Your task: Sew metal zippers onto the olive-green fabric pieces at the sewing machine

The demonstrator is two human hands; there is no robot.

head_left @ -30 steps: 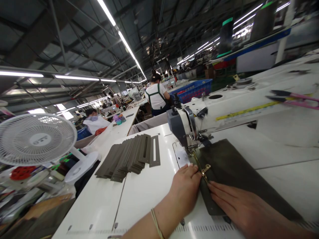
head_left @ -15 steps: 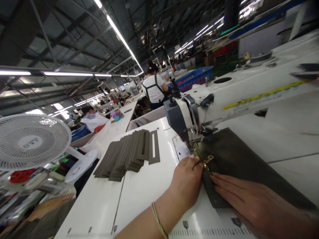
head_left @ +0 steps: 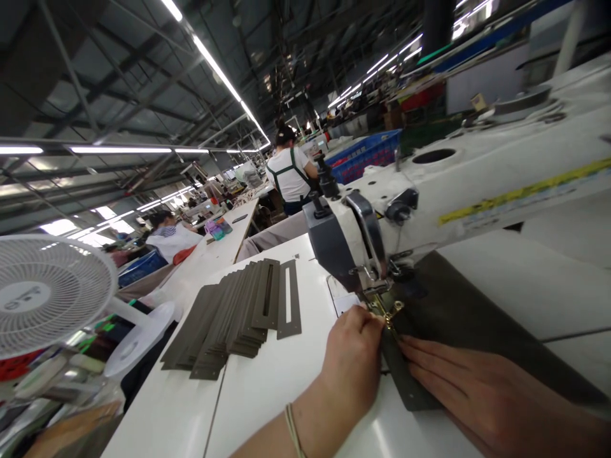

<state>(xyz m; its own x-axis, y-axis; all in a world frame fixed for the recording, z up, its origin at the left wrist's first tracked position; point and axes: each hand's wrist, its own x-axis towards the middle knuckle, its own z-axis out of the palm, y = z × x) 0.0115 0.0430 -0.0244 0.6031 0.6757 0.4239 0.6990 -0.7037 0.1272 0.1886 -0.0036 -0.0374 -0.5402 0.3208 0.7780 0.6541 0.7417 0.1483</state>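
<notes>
A dark olive panel (head_left: 477, 305) of leather-like material lies under the sewing machine's (head_left: 341, 238) needle end. Along its left part runs a gold metal zipper (head_left: 390, 321) with its slider and pull just in front of the presser foot (head_left: 377, 291). My left hand (head_left: 353, 366) has its fingers curled on the panel's left edge beside the zipper, close to the foot; its fingertips are partly hidden. My right hand (head_left: 477, 385) lies flat on the panel, right of the zipper, with fingers stretched forward and holding nothing.
Several slotted olive strips (head_left: 233, 312) lie fanned on the white table (head_left: 267, 394) to the left. A white fan (head_left: 52, 292) stands at the far left. Ahead, a person in a white top (head_left: 289, 175) sits near a blue crate (head_left: 365, 156).
The zipper and panel have moved slightly forward, so the slider is nearer the presser foot. Both hands keep their holds on the panel. The camera view has shifted a little.
</notes>
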